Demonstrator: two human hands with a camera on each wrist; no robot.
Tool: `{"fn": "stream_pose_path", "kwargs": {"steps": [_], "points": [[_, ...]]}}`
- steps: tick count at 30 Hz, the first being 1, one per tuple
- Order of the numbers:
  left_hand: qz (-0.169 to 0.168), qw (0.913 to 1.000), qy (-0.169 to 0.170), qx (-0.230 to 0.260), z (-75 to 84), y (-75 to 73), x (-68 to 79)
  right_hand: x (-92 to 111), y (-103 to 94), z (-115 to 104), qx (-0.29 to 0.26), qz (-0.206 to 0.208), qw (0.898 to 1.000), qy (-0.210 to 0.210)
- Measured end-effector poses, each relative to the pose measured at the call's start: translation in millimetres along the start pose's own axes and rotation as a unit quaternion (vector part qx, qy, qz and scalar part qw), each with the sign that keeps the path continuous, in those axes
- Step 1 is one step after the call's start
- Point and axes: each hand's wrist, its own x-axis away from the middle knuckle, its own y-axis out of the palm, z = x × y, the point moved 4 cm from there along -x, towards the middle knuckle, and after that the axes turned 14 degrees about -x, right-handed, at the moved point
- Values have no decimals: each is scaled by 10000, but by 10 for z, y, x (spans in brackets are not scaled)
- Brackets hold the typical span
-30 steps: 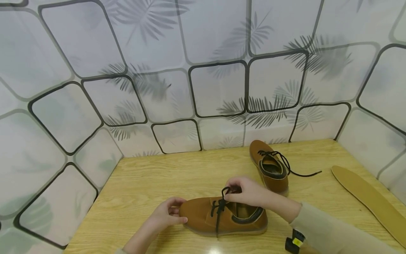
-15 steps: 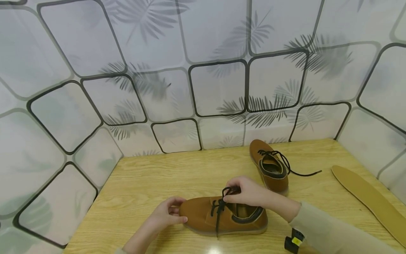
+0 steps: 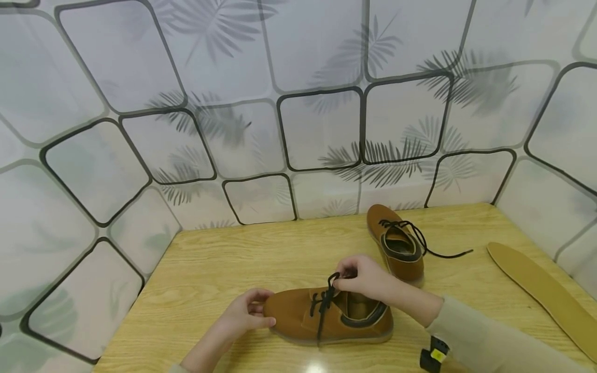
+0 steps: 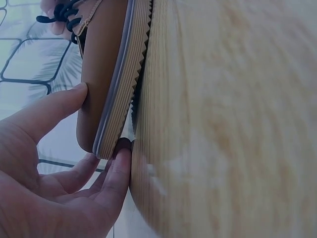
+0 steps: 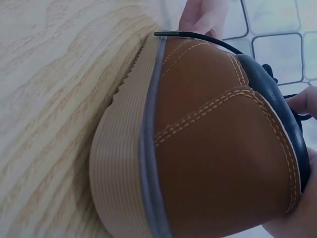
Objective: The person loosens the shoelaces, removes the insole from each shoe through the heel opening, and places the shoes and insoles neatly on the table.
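Observation:
A brown leather lace-up shoe (image 3: pixel 294 316) lies sole down on the wooden table, toe to the left. My left hand (image 3: pixel 244 311) grips its toe; in the left wrist view the thumb presses the upper and the fingertips (image 4: pixel 121 156) meet the ribbed sole (image 4: pixel 126 87). Over the shoe's opening, my right hand (image 3: pixel 366 280) pinches the black shoelace (image 3: pixel 321 326) between thumb and fingers, holding a raised loop above the knot. One lace end drapes down the near side, its tip showing in the right wrist view beside the heel (image 5: pixel 223 158).
Behind the right hand stands the matching brown shoe (image 3: pixel 407 270), its long black lace trailing right across the table (image 3: pixel 233 254). A tan insole (image 3: pixel 543 290) lies at the right edge. A patterned curtain (image 3: pixel 322 134) rises behind the table and along both sides.
My right hand has shifted slightly up and to the right, drawing the lace loop with it. The left hand and the shoe have stayed in place.

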Motion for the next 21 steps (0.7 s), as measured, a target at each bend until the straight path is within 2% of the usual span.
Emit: {"fn": "stream_pose_path", "kwargs": {"steps": [7,15,21], "points": [[-24,10000,-26,-25,-8,3,-9,20,-8,-19,-99,191,9996,-163],[-51,10000,16,-11,-11,4,-4,22,33,-25,495,-250,9981,-261],[-59,10000,54,7,-8,0,-10,14,31,-21,641,-273,9973,-240]]}}
